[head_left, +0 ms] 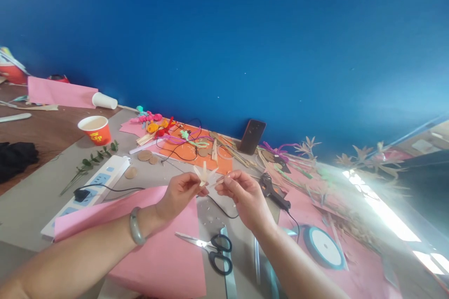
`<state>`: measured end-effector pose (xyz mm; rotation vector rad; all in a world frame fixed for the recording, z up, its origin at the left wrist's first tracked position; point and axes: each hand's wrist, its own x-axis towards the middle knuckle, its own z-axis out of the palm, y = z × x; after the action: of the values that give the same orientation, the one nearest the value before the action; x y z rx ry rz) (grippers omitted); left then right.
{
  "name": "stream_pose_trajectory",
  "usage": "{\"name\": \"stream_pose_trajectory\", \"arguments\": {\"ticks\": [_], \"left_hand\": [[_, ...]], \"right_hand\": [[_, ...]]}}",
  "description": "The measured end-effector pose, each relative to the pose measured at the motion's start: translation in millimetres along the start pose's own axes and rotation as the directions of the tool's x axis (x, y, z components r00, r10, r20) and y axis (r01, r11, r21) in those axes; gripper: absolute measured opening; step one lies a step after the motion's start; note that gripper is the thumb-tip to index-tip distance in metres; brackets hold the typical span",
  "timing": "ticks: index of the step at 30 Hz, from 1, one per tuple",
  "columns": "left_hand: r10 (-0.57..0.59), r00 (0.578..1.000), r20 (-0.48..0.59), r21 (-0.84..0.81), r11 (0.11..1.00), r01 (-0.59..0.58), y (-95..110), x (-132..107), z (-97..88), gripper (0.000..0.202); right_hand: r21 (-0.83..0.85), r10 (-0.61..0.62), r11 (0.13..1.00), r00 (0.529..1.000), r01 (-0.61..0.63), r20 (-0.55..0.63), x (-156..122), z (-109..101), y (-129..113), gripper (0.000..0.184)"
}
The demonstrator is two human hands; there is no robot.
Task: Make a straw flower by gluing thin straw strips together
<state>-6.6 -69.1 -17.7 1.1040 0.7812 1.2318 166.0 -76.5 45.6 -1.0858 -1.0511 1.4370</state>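
My left hand pinches the base of a small pale straw flower with pointed petals, held up above the table. My right hand meets it from the right, its fingertips closed on a thin pale strip at the flower's stem. A grey-green bangle sits on my left wrist. Below the hands lie scissors with black handles, on the grey table beside a pink paper sheet.
A black glue gun lies right of my hands, its cord trailing. A white power strip, a red paper cup, green sprigs, orange paper with pipe cleaners, a leaning phone, a ribbon roll and dried straw flowers surround them.
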Motion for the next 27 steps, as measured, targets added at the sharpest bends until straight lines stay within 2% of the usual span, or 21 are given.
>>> {"name": "stream_pose_trajectory", "arguments": {"ticks": [14, 27], "left_hand": [[0.039, 0.999, -0.036, 0.116, 0.993, -0.035, -12, -1, -5.7, 0.019], [0.134, 0.991, -0.004, 0.228, 0.965, -0.130, -8, -1, -5.6, 0.012]], "right_hand": [[0.009, -0.060, 0.998, 0.998, 0.061, -0.025, -11, 8, 11, 0.026], [0.044, -0.057, 0.997, 0.998, 0.059, -0.036, -18, 16, 11, 0.026]]}}
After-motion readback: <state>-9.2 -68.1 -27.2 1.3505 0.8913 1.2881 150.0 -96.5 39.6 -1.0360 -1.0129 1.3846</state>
